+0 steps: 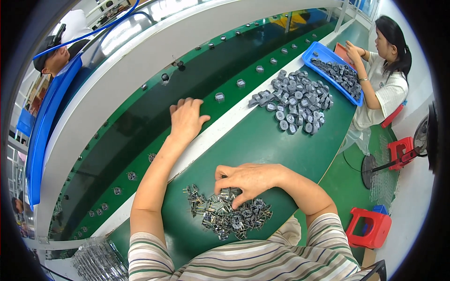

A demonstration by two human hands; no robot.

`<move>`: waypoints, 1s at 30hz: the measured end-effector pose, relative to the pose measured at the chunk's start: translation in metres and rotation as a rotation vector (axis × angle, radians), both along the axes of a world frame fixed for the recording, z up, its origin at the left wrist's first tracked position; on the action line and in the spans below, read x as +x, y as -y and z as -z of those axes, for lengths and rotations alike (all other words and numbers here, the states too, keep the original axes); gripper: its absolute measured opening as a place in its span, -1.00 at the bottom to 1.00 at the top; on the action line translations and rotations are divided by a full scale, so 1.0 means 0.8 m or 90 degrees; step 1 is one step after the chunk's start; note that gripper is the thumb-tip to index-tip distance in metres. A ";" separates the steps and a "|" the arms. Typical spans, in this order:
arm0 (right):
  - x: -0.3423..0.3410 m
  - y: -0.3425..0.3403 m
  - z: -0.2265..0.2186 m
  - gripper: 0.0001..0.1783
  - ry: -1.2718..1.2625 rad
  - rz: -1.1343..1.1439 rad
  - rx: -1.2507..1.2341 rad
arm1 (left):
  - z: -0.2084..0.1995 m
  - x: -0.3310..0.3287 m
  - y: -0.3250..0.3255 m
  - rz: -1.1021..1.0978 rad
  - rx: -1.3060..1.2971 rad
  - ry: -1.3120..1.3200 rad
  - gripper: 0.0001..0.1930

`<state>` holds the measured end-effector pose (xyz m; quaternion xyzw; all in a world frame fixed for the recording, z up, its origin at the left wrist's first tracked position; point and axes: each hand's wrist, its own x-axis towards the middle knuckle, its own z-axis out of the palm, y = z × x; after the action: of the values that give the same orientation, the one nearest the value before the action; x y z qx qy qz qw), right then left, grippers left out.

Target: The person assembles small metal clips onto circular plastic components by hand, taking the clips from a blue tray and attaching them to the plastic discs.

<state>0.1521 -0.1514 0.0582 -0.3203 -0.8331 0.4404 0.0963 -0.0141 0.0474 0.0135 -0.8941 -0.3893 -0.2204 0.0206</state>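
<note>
My left hand (186,121) reaches over the conveyor belt (199,105), thumb out to the side and fingers apart, with nothing seen in it. A small dark round part (219,97) lies on the belt just beyond it. My right hand (251,180) is curled down over a pile of small parts with metal pins (229,215) on the green tabletop. Its thumb and fingers are bent around a small pinned part (229,192) at the pile's upper edge; how firmly they grip is partly hidden. More single parts sit spaced along the belt, some grey and capped, some bare (132,176).
A heap of grey round caps (295,100) lies farther right on the table (234,140). Behind it a blue tray (313,58) holds more caps, beside a person (389,79) handling an orange-red container (344,54). Red stools (370,228) and a fan (422,136) stand right. Clear trays (99,260) are stacked lower left.
</note>
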 end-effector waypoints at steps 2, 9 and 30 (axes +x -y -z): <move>0.007 -0.007 0.016 -0.45 -0.030 0.027 -0.008 | 0.004 0.022 -0.005 0.032 0.009 0.005 -0.52; 0.046 -0.035 0.017 -0.56 -0.053 0.305 0.016 | 0.025 0.064 -0.043 0.141 -0.026 0.034 -0.69; 0.077 -0.051 0.028 -0.84 -0.070 0.648 0.159 | 0.028 0.013 0.077 0.241 -0.241 0.224 -0.57</move>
<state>0.2136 -0.1104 0.0358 -0.6468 -0.6122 0.2513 0.3790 -0.0037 -0.0140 -0.0092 -0.8868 -0.2479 -0.2950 -0.2550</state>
